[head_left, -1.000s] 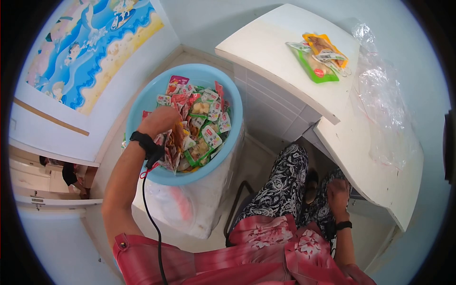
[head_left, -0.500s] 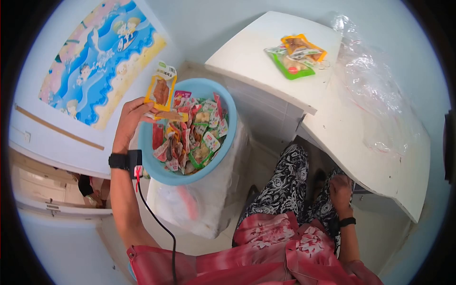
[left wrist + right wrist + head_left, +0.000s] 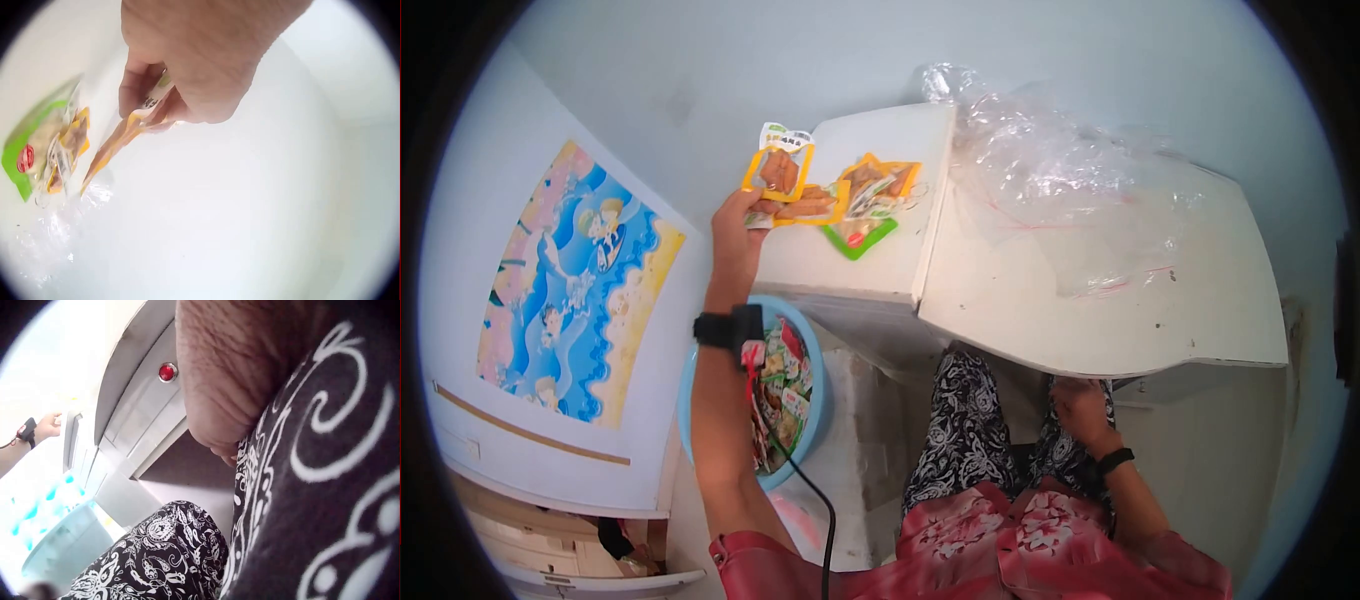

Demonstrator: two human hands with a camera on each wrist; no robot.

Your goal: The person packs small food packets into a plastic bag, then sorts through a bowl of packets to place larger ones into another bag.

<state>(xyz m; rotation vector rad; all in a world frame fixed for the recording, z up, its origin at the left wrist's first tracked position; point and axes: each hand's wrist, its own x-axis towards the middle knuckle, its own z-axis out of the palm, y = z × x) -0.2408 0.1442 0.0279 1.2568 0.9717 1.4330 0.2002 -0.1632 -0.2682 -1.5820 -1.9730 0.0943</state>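
My left hand (image 3: 738, 232) pinches two snack packets with yellow edges at the left end of the white tabletop. One packet (image 3: 780, 172) stands up from the fingers, its brown contents and white top showing. The other packet (image 3: 815, 206) points right. In the left wrist view the left hand (image 3: 194, 56) grips the packets (image 3: 122, 142) nearly edge-on, to one side of a small pile. That pile holds a green-edged packet (image 3: 862, 240) beneath a yellow-edged packet (image 3: 890, 176). My right hand (image 3: 1084, 410) rests on the patterned trousers, fingers loosely curled, holding nothing.
Below the left forearm is a blue tub (image 3: 824, 400) of mixed snack packets (image 3: 788, 375), on a plastic-wrapped block (image 3: 850, 450). Crumpled clear plastic (image 3: 1060, 190) lies along the back of the white table (image 3: 1040, 320). A black cable (image 3: 818, 485) hangs from the left wrist.
My left hand came up out of the tub with two yellow-edged packets and moved over to the table beside the pile. The view swung toward the table. The right hand stayed on the leg.
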